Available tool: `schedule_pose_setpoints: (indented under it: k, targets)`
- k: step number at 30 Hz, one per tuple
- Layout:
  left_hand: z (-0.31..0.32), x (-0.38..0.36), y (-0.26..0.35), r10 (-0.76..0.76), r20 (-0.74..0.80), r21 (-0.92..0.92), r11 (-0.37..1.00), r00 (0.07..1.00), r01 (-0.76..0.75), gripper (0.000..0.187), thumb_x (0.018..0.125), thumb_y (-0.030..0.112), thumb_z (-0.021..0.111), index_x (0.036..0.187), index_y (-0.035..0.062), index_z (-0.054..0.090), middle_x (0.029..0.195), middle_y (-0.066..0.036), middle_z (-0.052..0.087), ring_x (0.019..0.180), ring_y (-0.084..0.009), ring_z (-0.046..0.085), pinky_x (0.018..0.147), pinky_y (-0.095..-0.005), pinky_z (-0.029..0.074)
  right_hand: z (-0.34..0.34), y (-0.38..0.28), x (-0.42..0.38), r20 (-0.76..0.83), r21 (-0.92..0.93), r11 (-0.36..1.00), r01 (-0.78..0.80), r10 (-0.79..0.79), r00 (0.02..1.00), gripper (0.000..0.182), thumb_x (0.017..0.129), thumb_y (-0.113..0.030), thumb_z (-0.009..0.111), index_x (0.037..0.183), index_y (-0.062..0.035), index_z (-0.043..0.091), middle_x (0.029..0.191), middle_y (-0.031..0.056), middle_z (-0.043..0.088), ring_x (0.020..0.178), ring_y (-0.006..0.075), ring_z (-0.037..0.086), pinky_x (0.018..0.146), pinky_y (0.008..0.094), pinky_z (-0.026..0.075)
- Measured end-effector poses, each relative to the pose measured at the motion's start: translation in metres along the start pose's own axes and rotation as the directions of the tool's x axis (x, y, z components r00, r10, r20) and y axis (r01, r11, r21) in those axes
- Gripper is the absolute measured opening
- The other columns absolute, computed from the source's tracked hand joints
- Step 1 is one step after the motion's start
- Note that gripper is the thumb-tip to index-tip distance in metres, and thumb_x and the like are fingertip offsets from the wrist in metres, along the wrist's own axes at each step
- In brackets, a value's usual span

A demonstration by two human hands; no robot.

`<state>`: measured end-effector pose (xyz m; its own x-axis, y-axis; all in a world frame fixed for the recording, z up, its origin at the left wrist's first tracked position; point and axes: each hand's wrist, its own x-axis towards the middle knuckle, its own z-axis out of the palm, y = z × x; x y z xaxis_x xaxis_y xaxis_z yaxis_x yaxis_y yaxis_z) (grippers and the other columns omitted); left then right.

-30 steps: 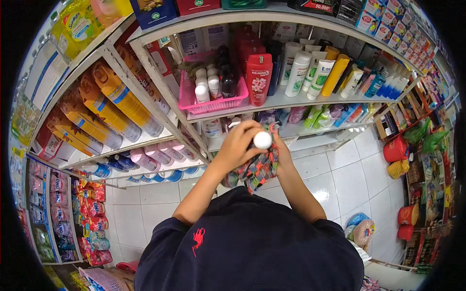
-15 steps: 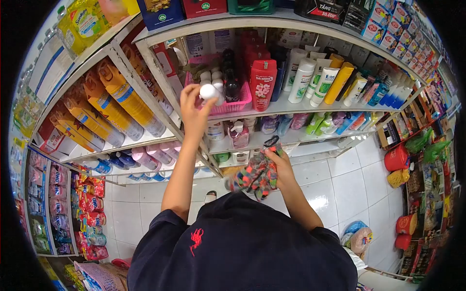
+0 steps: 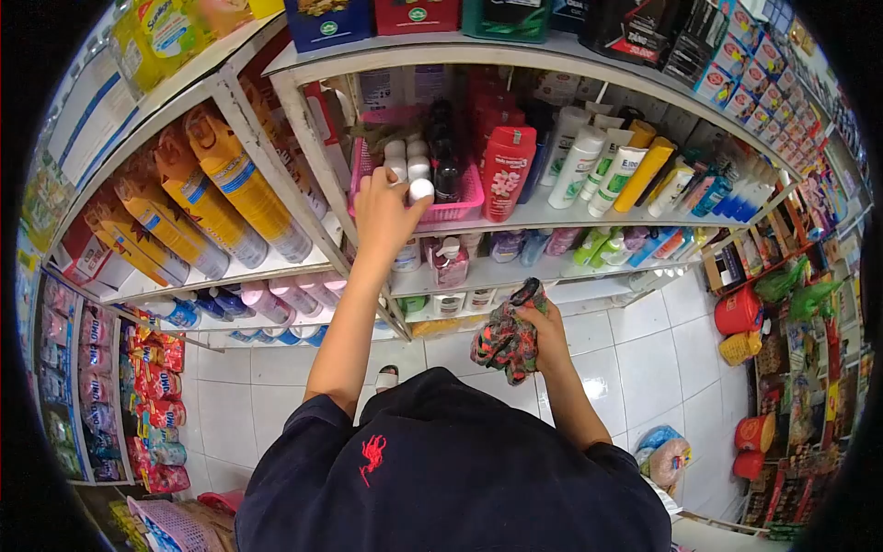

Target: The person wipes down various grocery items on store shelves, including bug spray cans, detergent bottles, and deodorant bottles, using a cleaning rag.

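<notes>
My left hand (image 3: 386, 219) reaches into a pink basket (image 3: 467, 204) on the shelf. Its fingers and thumb close around a small white-capped bottle (image 3: 420, 190) at the basket's front. Behind that bottle stand several more white-capped bottles (image 3: 406, 158), with dark bottles (image 3: 446, 177) beside them on the right. Lower down and to the right, my right hand (image 3: 545, 333) grips a bunched, multicoloured cloth (image 3: 509, 342), which hangs over the tiled floor, apart from the shelves.
A red shampoo bottle (image 3: 509, 175) stands right of the basket, then white and yellow tubes (image 3: 644, 175). Left of the shelf's upright post (image 3: 317, 147) are yellow spray cans (image 3: 241, 184). A pink pump bottle (image 3: 450, 264) sits on the shelf below. Boxes (image 3: 411, 17) line the top.
My left hand has brought the white-capped bottle down to the front of the basket, among the others. My right hand has shifted slightly right and down with the cloth.
</notes>
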<state>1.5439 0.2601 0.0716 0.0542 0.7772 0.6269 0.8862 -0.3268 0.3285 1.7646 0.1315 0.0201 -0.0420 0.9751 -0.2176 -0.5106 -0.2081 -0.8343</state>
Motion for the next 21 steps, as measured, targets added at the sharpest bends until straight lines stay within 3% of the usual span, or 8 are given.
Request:
schedule_pose_setpoints:
  k: [4, 6, 8, 10, 13, 17, 19, 21]
  targets:
    - [0.0, -0.007, 0.006, 0.023, 0.028, -0.024, 0.999, 0.999, -0.022, 0.034, 0.067, 0.028, 0.062, 0.089, 0.0031, 0.059, 0.086, -0.01, 0.048, 0.082, -0.0257, 0.044, 0.067, -0.0361, 0.035, 0.016, 0.001, 0.009, 0.027, -0.061, 0.997, 0.052, -0.051, 0.998, 0.019, 0.075, -0.005, 0.049, 0.093, 0.0002, 0.048, 0.082, 0.0081, 0.056, 0.07, 0.0145, 0.056, 0.064, 0.0273, 0.047]
    - [-0.008, -0.025, 0.015, 0.165, -0.077, -0.233, 0.956, 0.983, -0.178, 0.04, 0.067, 0.033, 0.061, 0.093, 0.0036, 0.055, 0.086, -0.01, 0.05, 0.086, -0.0267, 0.044, 0.07, -0.036, 0.034, 0.028, 0.001, 0.015, 0.048, -0.068, 0.994, 0.087, -0.084, 0.995, 0.021, 0.076, -0.006, 0.048, 0.097, -0.0002, 0.046, 0.084, 0.0085, 0.055, 0.071, 0.0141, 0.055, 0.065, 0.0271, 0.047]
    - [-0.012, -0.057, 0.022, 0.328, 0.178, -0.672, 0.73, 0.928, -0.129, 0.04, 0.064, 0.026, 0.067, 0.095, 0.0046, 0.054, 0.099, -0.013, 0.047, 0.093, -0.0277, 0.043, 0.081, -0.0358, 0.034, 0.047, 0.004, 0.017, 0.097, -0.206, 0.954, 0.215, -0.199, 0.975, 0.028, 0.08, -0.012, 0.048, 0.104, -0.0014, 0.039, 0.087, 0.0081, 0.053, 0.073, 0.0136, 0.053, 0.064, 0.0251, 0.045]
    - [-0.014, -0.097, 0.028, 0.406, 0.162, -0.676, 0.71, 0.899, -0.199, 0.03, 0.066, 0.021, 0.066, 0.088, 0.0025, 0.056, 0.096, -0.012, 0.05, 0.091, -0.0268, 0.047, 0.077, -0.0336, 0.037, 0.052, 0.019, 0.026, 0.175, -0.369, 0.897, 0.243, -0.19, 0.966, 0.029, 0.082, -0.015, 0.047, 0.105, -0.0021, 0.037, 0.091, 0.0089, 0.05, 0.077, 0.015, 0.051, 0.068, 0.0263, 0.043]
    - [-0.023, -0.129, -0.005, 0.121, 0.443, -0.643, 0.733, 0.888, 0.221, 0.021, 0.07, 0.015, 0.063, 0.082, -0.0004, 0.058, 0.09, -0.011, 0.054, 0.086, -0.0246, 0.052, 0.073, -0.0305, 0.04, 0.07, 0.027, 0.033, 0.294, -0.531, 0.826, 0.188, -0.028, 0.955, 0.031, 0.083, -0.023, 0.047, 0.104, -0.0026, 0.035, 0.097, 0.0122, 0.044, 0.09, 0.0195, 0.044, 0.078, 0.03, 0.036]
    - [-0.042, -0.138, -0.027, -0.093, 0.235, -0.778, 0.579, 0.967, 0.245, 0.019, 0.072, 0.011, 0.06, 0.068, -0.0046, 0.051, 0.075, -0.012, 0.049, 0.065, -0.0235, 0.048, 0.059, -0.0281, 0.038, 0.093, 0.032, 0.053, 0.512, -0.635, 0.669, 0.386, -0.011, 0.859, 0.036, 0.079, -0.024, 0.054, 0.102, -0.0013, 0.039, 0.092, 0.0144, 0.043, 0.089, 0.0221, 0.043, 0.079, 0.0318, 0.034]
    - [-0.051, -0.144, -0.042, -0.171, 0.221, -0.68, 0.679, 0.96, 0.278, 0.017, 0.071, 0.009, 0.059, 0.069, -0.0052, 0.051, 0.075, -0.012, 0.051, 0.064, -0.0215, 0.048, 0.057, -0.0274, 0.037, 0.111, 0.011, 0.071, 0.686, -0.654, 0.075, 0.753, -0.361, 0.632, 0.034, 0.073, -0.022, 0.059, 0.096, -0.0002, 0.046, 0.093, 0.0135, 0.043, 0.089, 0.0263, 0.042, 0.078, 0.0347, 0.035]
    - [-0.06, -0.149, -0.049, -0.254, 0.263, -0.64, 0.676, 0.931, 0.365, 0.016, 0.071, 0.008, 0.058, 0.069, -0.0062, 0.05, 0.072, -0.013, 0.051, 0.064, -0.02, 0.049, 0.057, -0.0269, 0.038, 0.131, -0.003, 0.09, 0.644, -0.663, -0.013, 0.749, -0.52, 0.561, 0.033, 0.067, -0.02, 0.062, 0.091, -0.0008, 0.051, 0.097, 0.0127, 0.045, 0.092, 0.0297, 0.041, 0.08, 0.0372, 0.033]
